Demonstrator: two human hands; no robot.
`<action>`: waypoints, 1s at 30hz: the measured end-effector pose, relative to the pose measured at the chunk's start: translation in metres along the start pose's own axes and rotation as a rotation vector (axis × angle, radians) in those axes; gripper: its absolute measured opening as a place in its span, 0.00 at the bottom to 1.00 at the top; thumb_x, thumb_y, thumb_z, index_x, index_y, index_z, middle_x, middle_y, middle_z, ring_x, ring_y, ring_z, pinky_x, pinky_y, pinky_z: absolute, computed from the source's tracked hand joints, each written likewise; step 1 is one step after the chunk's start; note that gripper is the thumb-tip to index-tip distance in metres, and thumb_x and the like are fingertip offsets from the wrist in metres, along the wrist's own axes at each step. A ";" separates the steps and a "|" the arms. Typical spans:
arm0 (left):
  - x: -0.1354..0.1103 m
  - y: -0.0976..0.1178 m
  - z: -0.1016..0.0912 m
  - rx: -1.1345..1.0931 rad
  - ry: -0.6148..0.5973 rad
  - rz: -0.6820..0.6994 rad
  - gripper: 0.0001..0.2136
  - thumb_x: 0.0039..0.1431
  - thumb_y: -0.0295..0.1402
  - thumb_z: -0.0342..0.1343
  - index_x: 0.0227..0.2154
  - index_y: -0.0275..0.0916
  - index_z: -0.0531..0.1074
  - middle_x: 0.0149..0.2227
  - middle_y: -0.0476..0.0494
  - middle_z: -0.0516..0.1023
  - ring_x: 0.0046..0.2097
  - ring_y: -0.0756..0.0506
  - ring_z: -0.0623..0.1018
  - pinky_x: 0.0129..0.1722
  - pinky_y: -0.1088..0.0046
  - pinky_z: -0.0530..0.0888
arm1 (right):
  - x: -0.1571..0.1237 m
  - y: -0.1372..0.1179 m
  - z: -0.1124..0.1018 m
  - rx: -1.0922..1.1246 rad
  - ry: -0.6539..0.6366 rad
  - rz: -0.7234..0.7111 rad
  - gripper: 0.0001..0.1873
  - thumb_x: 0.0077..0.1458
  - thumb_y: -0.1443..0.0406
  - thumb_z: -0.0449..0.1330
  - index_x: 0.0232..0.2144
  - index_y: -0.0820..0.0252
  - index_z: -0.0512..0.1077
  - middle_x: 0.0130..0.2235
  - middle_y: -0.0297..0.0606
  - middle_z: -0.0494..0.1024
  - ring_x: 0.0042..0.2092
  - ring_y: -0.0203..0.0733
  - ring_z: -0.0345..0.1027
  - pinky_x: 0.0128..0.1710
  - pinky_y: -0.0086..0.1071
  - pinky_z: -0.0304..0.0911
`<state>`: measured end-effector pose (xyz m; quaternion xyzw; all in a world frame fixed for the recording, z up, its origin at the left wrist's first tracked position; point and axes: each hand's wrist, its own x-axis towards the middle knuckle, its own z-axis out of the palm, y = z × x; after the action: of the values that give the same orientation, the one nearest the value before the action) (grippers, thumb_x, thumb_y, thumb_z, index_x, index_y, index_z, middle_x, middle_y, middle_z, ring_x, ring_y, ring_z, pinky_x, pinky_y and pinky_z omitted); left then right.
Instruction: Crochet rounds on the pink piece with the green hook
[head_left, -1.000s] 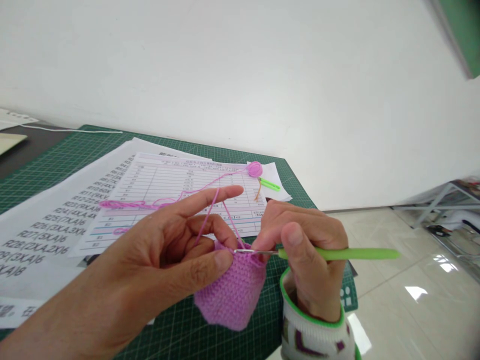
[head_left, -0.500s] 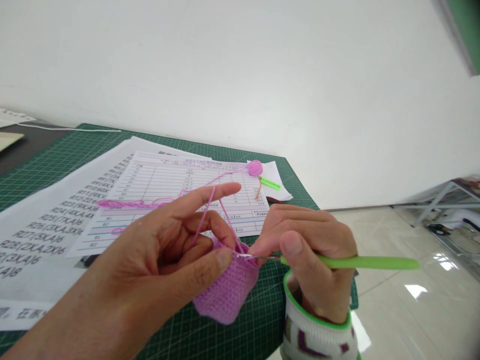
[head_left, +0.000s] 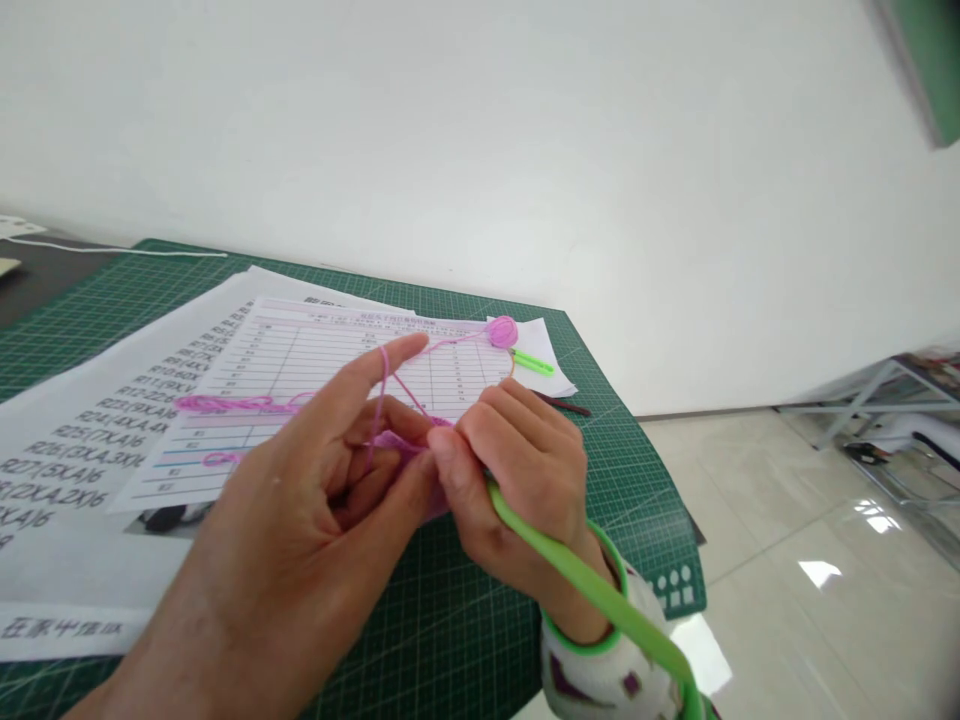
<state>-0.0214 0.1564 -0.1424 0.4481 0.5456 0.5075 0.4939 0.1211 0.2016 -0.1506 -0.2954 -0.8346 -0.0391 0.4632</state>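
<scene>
My left hand (head_left: 315,500) pinches a pink crochet piece (head_left: 401,445), now mostly hidden between both hands. Its forefinger points up with the pink yarn (head_left: 384,385) looped over it. My right hand (head_left: 517,470) grips a green-handled crochet hook (head_left: 585,580), whose handle slants down toward the lower right; the hook tip is hidden at the crochet piece. The yarn strand runs back to a small pink yarn ball (head_left: 502,331) on the papers.
A green cutting mat (head_left: 480,640) covers the table. Printed pattern sheets (head_left: 315,370) lie under the yarn. A small green tool (head_left: 534,363) rests beside the yarn ball. A white wall stands behind; tiled floor and a metal rack (head_left: 892,400) are at the right.
My right hand swung the hook handle from level rightward to slanting down toward me. Both hands drew together and moved up, covering most of the crochet piece.
</scene>
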 end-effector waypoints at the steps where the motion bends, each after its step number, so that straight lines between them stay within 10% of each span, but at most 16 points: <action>1: 0.000 0.002 0.000 0.031 0.018 0.011 0.35 0.44 0.26 0.68 0.56 0.59 0.68 0.29 0.57 0.78 0.28 0.48 0.78 0.18 0.83 0.66 | -0.001 -0.001 0.005 -0.014 0.061 0.013 0.20 0.66 0.65 0.50 0.20 0.57 0.58 0.21 0.31 0.61 0.26 0.35 0.53 0.26 0.35 0.52; 10: 0.007 0.015 -0.010 -0.433 -0.111 -0.208 0.20 0.57 0.32 0.65 0.53 0.44 0.75 0.28 0.52 0.84 0.32 0.51 0.79 0.34 0.84 0.77 | -0.005 -0.003 0.031 0.041 0.456 -0.055 0.17 0.68 0.60 0.47 0.25 0.57 0.59 0.22 0.31 0.62 0.25 0.35 0.55 0.24 0.33 0.55; 22: 0.015 0.009 -0.020 -0.529 -0.288 -0.297 0.25 0.52 0.28 0.68 0.54 0.48 0.75 0.35 0.49 0.86 0.34 0.51 0.80 0.34 0.85 0.78 | -0.008 -0.002 -0.001 0.328 0.290 -0.087 0.14 0.64 0.69 0.53 0.28 0.68 0.73 0.24 0.38 0.75 0.26 0.33 0.63 0.25 0.32 0.58; 30: 0.015 0.007 -0.020 -0.448 -0.309 -0.214 0.20 0.54 0.30 0.67 0.50 0.51 0.78 0.29 0.56 0.84 0.30 0.53 0.78 0.33 0.87 0.75 | -0.004 -0.003 -0.015 0.400 0.203 0.040 0.22 0.63 0.70 0.52 0.16 0.62 0.63 0.19 0.33 0.66 0.23 0.31 0.57 0.23 0.32 0.50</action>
<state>-0.0429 0.1696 -0.1363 0.3399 0.3825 0.4859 0.7085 0.1329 0.1923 -0.1448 -0.2087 -0.7688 0.1066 0.5950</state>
